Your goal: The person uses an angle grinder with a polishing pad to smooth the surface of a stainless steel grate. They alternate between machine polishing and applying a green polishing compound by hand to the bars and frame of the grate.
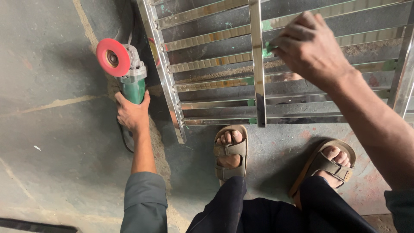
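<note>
On the grey concrete floor [51,129] at left, the left hand [131,113] is wrapped around a green angle grinder [129,75] with a red disc [113,57]. Right of it lies a shiny steel grille [215,82]; the right hand [308,47] pinches a green-smeared spot on its bar.

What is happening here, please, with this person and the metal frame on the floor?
A person crouches over a shiny steel grille lying on the concrete floor. The left hand holds a green angle grinder by its body, its red disc facing up beside the frame. The right hand presses on a crossbar near the upright bar, where green smears show. Both feet in sandals stand just in front of the frame.
</note>
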